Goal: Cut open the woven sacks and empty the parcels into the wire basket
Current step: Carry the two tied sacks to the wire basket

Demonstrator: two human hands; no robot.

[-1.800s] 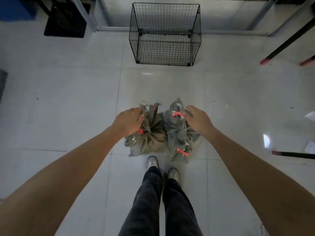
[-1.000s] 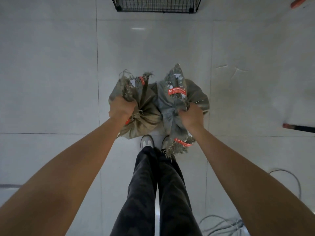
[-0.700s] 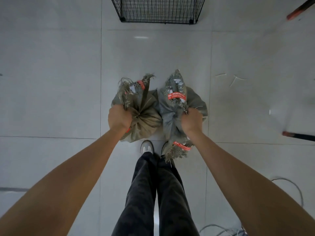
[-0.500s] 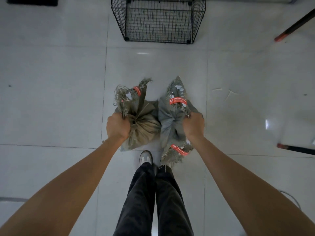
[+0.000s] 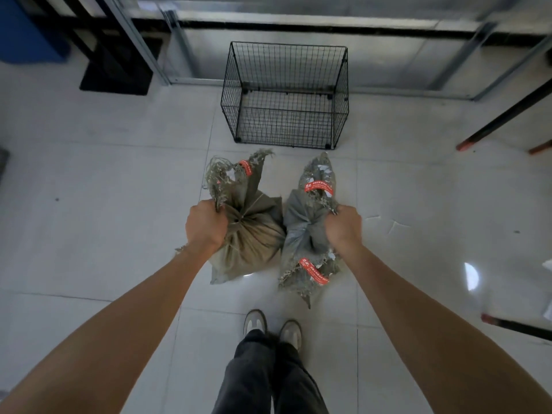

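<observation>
Two tied woven sacks with frayed ends and red tape labels hang side by side in front of me. My left hand [image 5: 205,226] grips the bunched neck of the olive-brown sack [image 5: 254,237]. My right hand [image 5: 343,227] grips the neck of the grey sack [image 5: 301,231]. Both sacks are tied shut and seem lifted just off the white tiled floor. The black wire basket [image 5: 285,97] stands open-topped on the floor a short way beyond the sacks; nothing shows inside it.
My two shoes [image 5: 270,325] stand just behind the sacks. A metal frame rail [image 5: 313,23] runs behind the basket. A black block [image 5: 115,74] sits at the back left. Black poles with red tips [image 5: 504,115] slant in from the right, another pole [image 5: 516,324] lies lower right.
Both hands closed on the sack necks and carried the sacks forward. The basket has come nearer and fully into view, and the sacks now hang slightly apart.
</observation>
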